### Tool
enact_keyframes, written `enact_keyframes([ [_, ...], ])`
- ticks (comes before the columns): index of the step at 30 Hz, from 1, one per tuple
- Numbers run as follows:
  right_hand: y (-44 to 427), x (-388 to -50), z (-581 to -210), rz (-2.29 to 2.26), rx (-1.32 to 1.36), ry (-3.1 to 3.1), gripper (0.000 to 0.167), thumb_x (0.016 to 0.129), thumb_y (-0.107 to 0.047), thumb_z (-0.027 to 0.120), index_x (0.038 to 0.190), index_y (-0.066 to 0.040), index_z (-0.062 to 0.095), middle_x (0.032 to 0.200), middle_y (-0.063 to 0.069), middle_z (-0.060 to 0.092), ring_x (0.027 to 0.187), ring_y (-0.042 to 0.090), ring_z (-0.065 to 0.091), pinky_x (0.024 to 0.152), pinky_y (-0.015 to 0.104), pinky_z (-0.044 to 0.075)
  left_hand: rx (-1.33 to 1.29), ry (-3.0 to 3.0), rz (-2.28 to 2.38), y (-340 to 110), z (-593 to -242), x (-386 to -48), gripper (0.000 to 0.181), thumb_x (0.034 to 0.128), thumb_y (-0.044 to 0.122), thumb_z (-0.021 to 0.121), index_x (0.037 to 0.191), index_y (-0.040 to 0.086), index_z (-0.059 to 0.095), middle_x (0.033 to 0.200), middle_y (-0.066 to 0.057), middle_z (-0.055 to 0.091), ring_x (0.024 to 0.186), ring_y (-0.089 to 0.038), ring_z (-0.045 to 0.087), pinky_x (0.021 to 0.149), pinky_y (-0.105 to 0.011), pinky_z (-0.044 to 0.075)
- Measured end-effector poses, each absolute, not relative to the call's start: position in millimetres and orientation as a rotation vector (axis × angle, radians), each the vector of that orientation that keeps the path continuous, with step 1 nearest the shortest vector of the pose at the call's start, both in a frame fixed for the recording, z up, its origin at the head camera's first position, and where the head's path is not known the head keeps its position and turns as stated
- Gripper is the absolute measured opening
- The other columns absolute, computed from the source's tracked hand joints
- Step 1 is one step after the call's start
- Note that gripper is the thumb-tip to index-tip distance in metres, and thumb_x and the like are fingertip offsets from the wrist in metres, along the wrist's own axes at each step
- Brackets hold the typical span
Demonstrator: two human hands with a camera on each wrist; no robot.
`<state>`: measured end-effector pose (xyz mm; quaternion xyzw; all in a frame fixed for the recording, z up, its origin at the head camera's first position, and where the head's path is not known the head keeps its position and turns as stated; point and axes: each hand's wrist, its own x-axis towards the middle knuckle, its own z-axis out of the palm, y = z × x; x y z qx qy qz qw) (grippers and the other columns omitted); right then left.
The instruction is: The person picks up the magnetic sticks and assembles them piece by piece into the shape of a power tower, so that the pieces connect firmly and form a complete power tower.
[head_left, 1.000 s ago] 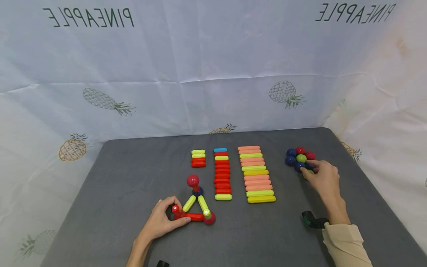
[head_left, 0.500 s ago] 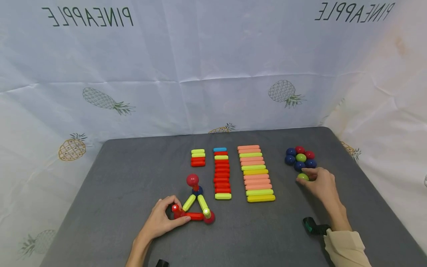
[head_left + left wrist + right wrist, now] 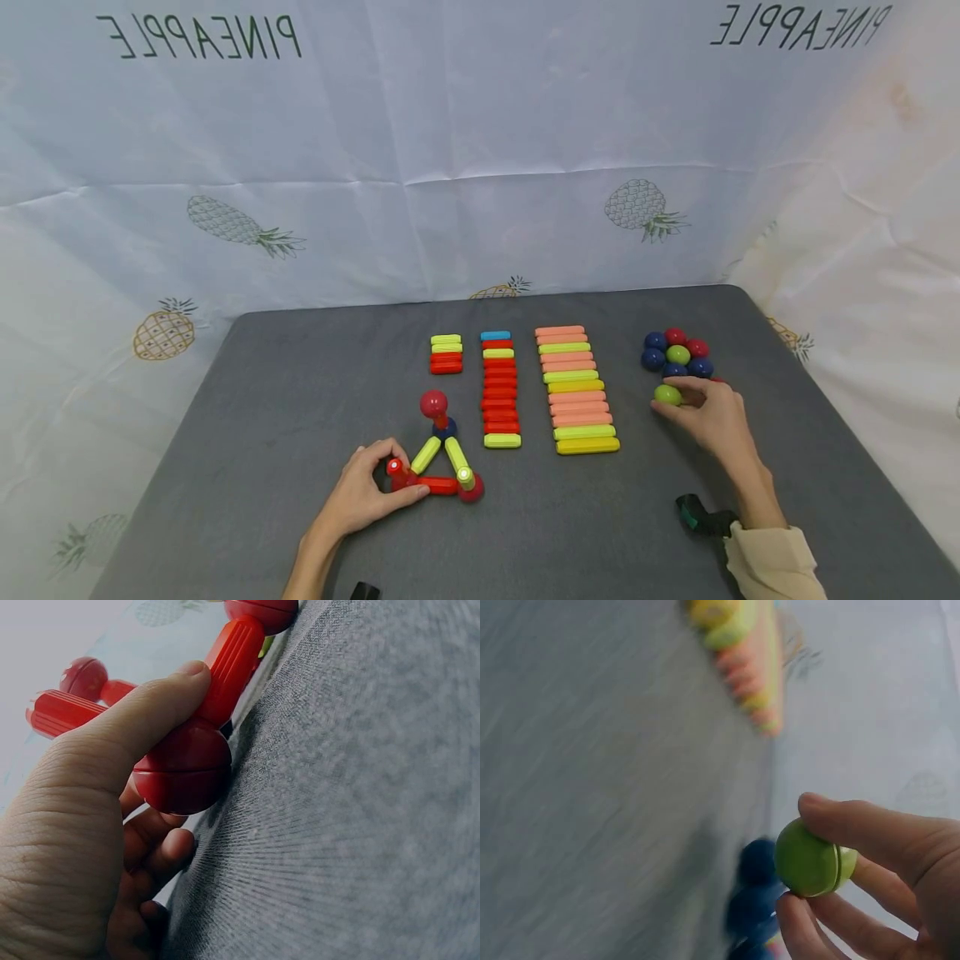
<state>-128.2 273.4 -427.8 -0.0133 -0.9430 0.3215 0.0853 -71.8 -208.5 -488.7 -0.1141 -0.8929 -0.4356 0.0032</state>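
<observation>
Green ball (image 3: 667, 395), plain and glossy, is pinched between the right hand's (image 3: 716, 421) thumb and fingers, near a ball cluster (image 3: 677, 356); the left hand (image 3: 365, 494) grips a stick-and-ball frame (image 3: 441, 486). Behind, the cloth (image 3: 480, 108) reads PINEAPPLE twice, mirrored. From the left wrist, the thumb presses a ribbed red rod (image 3: 231, 671) beside a seamed dark-red ball (image 3: 184, 769). From the right wrist, a groove rings the green ball.

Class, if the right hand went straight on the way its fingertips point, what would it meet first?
Most likely the column of long salmon, lime and yellow rods: the right hand, pinching a green ball, points leftward toward their nearer ends. Its height is unclear, so it might pass above them.
</observation>
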Motion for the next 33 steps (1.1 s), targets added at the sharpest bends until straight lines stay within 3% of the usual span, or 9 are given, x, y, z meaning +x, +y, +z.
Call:
enact_keyframes([
  [4, 256, -125, -411, 1.024, 0.034, -2.728, 0.038, 0.084, -0.018, 0.085, 0.116, 0.000, 0.075, 0.102, 0.023, 0.075, 0.076, -0.008, 0.066, 0.066, 0.007, 0.049, -0.355, -2.802, -1.381, -208, -489, -72, 0.037, 0.0725, 0.036, 0.093, 0.085, 0.035, 0.059, 0.073, 0.019, 0.057, 0.073, -0.003, 0.051, 0.075, -0.030, 0.032],
  [7, 239, -122, -399, 1.102, 0.106, -2.657, 0.037, 0.085, -0.014, 0.084, 0.118, -0.001, 0.074, 0.106, 0.022, 0.074, 0.079, -0.022, 0.055, 0.072, 0.000, 0.046, -0.351, -2.807, -1.390, -208, -488, -72, 0.036, 0.0725, 0.036, 0.093, 0.085, 0.034, 0.059, 0.073, 0.019, 0.057, 0.072, -0.003, 0.051, 0.076, -0.031, 0.031],
  [14, 186, -114, -380, 1.239, 0.358, -2.504, 0.036, 0.080, -0.003, 0.086, 0.114, -0.004, 0.076, 0.110, 0.014, 0.074, 0.090, -0.004, 0.064, 0.083, 0.006, 0.052, -0.357, -2.798, -1.390, -209, -488, -72, 0.036, 0.0724, 0.034, 0.093, 0.085, 0.034, 0.059, 0.073, 0.019, 0.056, 0.072, -0.002, 0.051, 0.076, -0.030, 0.031],
  [21, 139, -100, -366, 1.411, 0.557, -2.477, 0.039, 0.077, -0.001, 0.087, 0.113, -0.010, 0.076, 0.110, 0.006, 0.075, 0.093, 0.010, 0.071, 0.085, 0.033, 0.062, -0.378, -2.788, -1.374, -208, -489, -72, 0.037, 0.0723, 0.035, 0.093, 0.084, 0.034, 0.058, 0.072, 0.020, 0.055, 0.073, -0.002, 0.050, 0.076, -0.030, 0.031],
  [27, 100, -83, -365, 1.474, 0.759, -2.511, 0.037, 0.078, -0.006, 0.087, 0.113, -0.014, 0.076, 0.110, 0.000, 0.075, 0.098, 0.012, 0.071, 0.084, 0.031, 0.062, -0.373, -2.783, -1.371, -208, -489, -72, 0.037, 0.0719, 0.035, 0.093, 0.083, 0.035, 0.058, 0.071, 0.020, 0.055, 0.071, -0.002, 0.049, 0.074, -0.030, 0.032],
  [33, 73, -71, -374, 1.581, 0.930, -2.549, 0.037, 0.080, -0.006, 0.086, 0.115, -0.012, 0.076, 0.114, 0.003, 0.074, 0.100, 0.013, 0.071, 0.085, 0.029, 0.062, -0.382, -2.778, -1.360, -208, -490, -72, 0.037, 0.0720, 0.036, 0.093, 0.083, 0.036, 0.058, 0.071, 0.021, 0.055, 0.069, -0.002, 0.047, 0.072, -0.031, 0.033],
])
